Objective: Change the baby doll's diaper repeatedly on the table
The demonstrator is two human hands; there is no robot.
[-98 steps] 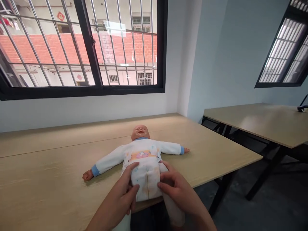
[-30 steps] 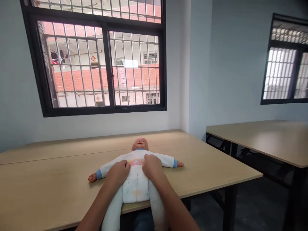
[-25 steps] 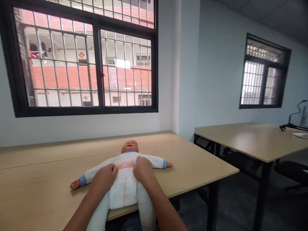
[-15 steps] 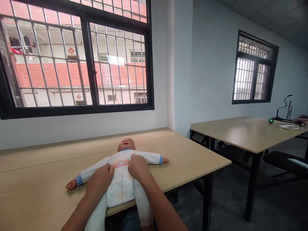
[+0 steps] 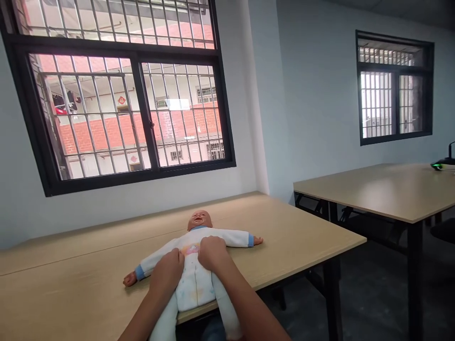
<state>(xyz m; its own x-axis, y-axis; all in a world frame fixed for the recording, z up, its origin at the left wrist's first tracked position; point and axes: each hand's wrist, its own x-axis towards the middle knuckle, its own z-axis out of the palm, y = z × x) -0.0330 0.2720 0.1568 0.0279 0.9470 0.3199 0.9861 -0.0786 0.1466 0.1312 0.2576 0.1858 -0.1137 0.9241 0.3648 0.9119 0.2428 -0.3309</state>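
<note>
A doll [image 5: 193, 265] is lying face up on a table [image 5: 298, 227], between and beneath the hands. The left hand [image 5: 168, 271] and the right hand [image 5: 213, 253] are resting apart on either side of its waist, fingers curling inward; the fingertips are not showing, so I cannot tell what they are pinching. A white diaper [image 5: 196, 290] is showing between the wrists. Beyond the hands, a barred window [image 5: 149, 109] is facing the table.

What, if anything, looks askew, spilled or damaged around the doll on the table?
One slight oddity: the doll lies on its back with its legs extending past the near edge of the table, with no tabletop beneath them. I see nothing spilled or damaged.
</note>
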